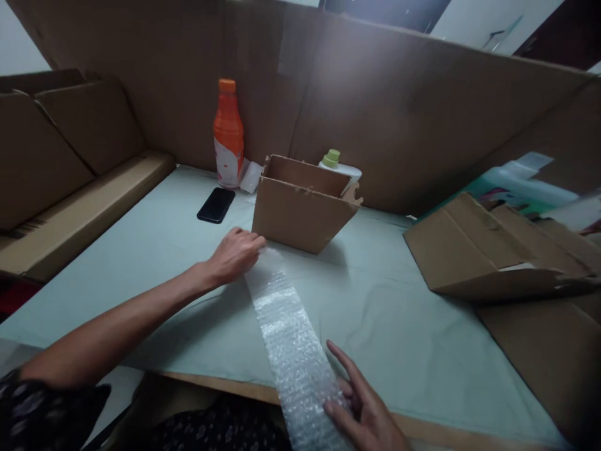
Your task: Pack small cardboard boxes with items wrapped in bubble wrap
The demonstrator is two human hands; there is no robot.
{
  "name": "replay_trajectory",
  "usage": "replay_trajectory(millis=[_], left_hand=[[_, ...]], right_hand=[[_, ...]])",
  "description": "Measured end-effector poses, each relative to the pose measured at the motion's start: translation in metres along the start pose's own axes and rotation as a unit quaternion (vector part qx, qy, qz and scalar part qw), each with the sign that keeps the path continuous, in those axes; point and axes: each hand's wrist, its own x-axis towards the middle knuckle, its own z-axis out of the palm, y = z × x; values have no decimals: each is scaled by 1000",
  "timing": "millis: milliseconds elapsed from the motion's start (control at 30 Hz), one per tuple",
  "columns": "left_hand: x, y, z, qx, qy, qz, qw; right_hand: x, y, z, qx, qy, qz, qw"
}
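While both hands press flat on it, the strip of bubble wrap [291,338] lies stretched along the worktop [399,326], running from the near edge toward the small open carton [300,203]. The left hand [235,254] rests on the far end of the strip, fingers curled lightly down on it just in front of the carton; the right hand [364,410] lies open on the near end, fingers spread, where the strip hangs over the worktop edge. Neither hand grips it; both only pin it.

Beyond the carton stand an orange bottle [228,134] and a white bottle with a green cap [339,166], with a black phone [216,205] lying flat just left of the carton. A flattened cardboard box [479,250] sits well to the right.

The wrap looks slick and light, so I judge it could slide or skew if one hand lifts, and the overhanging end may drag it off. A push from the left hand could also nudge the carton toward the bottles.
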Motion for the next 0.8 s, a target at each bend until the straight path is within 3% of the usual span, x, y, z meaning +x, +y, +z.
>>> replay_trajectory(millis=[100, 200, 300, 400, 467, 567, 700, 800], left_hand=[[31, 18, 9, -2, 15, 41, 999], [22, 28, 18, -16, 64, 50, 997], [-32, 36, 22, -65, 88, 69, 992], [-110, 51, 22, -131, 8, 149, 980], [-155, 67, 23, -173, -33, 186, 967], [-193, 94, 32, -219, 5, 206, 954], [-191, 121, 49, -294, 106, 177, 933], [-176, 132, 51, -369, 135, 63, 917]], right_hand=[[-15, 4, 25, 80, 5, 14, 997], [-21, 2, 33, 126, 6, 32, 991], [-23, -3, 28, 133, 10, 58, 989], [-23, -8, 23, 132, -10, 69, 989], [-22, -12, 25, 186, -34, 87, 978], [-20, -22, 35, 311, -52, 118, 942], [-16, -34, 44, 382, -38, 112, 917], [-14, -34, 36, 383, -33, 77, 920]])
